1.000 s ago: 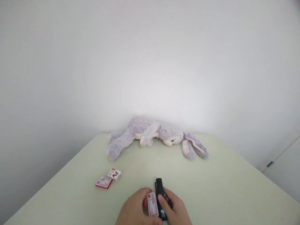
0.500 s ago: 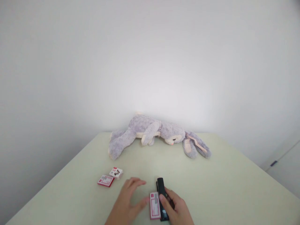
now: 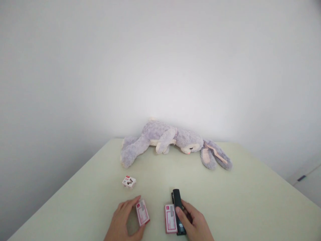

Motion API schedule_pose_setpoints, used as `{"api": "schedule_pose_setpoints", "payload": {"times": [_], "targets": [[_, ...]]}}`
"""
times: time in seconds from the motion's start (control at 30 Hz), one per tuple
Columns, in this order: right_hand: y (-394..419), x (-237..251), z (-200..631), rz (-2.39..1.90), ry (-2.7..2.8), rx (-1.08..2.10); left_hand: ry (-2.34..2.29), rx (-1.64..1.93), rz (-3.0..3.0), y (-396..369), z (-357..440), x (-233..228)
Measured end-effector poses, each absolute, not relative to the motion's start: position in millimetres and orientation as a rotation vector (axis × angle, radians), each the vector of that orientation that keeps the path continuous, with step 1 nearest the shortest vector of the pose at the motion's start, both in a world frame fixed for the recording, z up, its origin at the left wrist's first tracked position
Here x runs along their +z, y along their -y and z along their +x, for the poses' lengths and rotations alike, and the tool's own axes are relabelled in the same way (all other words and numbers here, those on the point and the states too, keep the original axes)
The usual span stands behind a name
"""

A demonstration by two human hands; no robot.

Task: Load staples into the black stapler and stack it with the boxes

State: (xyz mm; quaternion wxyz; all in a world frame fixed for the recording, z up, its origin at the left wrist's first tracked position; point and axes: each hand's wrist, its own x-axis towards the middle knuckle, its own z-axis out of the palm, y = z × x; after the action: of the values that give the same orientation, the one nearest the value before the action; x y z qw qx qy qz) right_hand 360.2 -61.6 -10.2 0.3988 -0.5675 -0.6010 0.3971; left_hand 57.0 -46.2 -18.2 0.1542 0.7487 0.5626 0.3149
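Observation:
My left hand (image 3: 125, 219) grips a small white-and-red box (image 3: 142, 213) by its ends, between thumb and fingers, tilted at the front of the table. To its right, my right hand (image 3: 194, 217) is closed around a black stapler (image 3: 179, 214) that points away from me, the thumb on its left side. A second white-and-red box (image 3: 171, 219) lies against the stapler's left side. Farther back on the left sits a small white box (image 3: 129, 181) with a dark picture and red print on top.
A grey plush rabbit (image 3: 163, 137) lies on its side along the back of the pale green table (image 3: 215, 190), its ears to the right. Behind it rises a white wall (image 3: 160, 67). A white panel with a dark handle (image 3: 301, 178) stands at far right.
My left hand has taken hold of the red-and-white box that lay beside the small white box and brought it right, towards me. The right hand stays on the stapler. The view shifted slightly.

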Motion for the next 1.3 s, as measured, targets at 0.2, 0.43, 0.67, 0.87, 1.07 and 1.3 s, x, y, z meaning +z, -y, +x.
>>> {"api": "schedule_pose_setpoints", "payload": {"times": [0.2,0.43,0.67,0.87,1.07,1.3], "targets": [[59,-11,361,-1.377,1.544,1.033,-1.15,0.794,2.037,51,130,19],[62,-8,360,-1.33,1.546,0.961,-1.002,0.593,1.887,41,159,41],[84,-53,367,-1.375,1.48,0.595,-1.173,0.842,1.862,32,132,25],[91,-64,360,-1.513,1.722,0.506,-2.122,1.064,1.469,-21,40,29],[84,-68,348,-1.638,1.793,0.417,-1.783,0.981,1.635,-35,80,19],[87,-60,351,-1.583,1.796,0.396,-1.491,0.926,1.684,-16,158,17]]}}
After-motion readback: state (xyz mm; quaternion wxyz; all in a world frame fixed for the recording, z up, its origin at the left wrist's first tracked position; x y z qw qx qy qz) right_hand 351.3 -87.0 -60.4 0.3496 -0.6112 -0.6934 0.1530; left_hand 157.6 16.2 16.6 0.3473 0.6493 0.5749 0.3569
